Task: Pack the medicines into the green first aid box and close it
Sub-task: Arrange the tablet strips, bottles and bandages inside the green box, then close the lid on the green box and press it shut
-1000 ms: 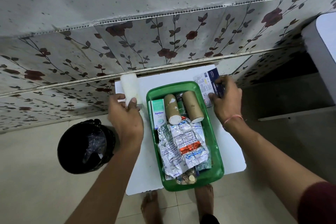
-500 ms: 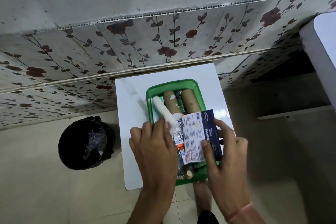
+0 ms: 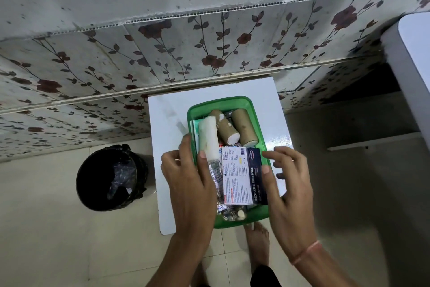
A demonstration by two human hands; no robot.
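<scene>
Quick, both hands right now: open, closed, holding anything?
Left hand: open, fingertips resting on the white gauze roll in the green plastic box; no grip.
Right hand: open, thumb touching the white-and-navy medicated dressings carton; no grip.

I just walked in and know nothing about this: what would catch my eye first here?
A bright green box on a small white table by the flowered wall, crammed with a white bandage roll, two brown rolls and foil pill strips. Both hands hover over it, the left hand by the bandage, the right hand at a dressings packet lying on top. A black bin stands on the floor to the left.
</scene>
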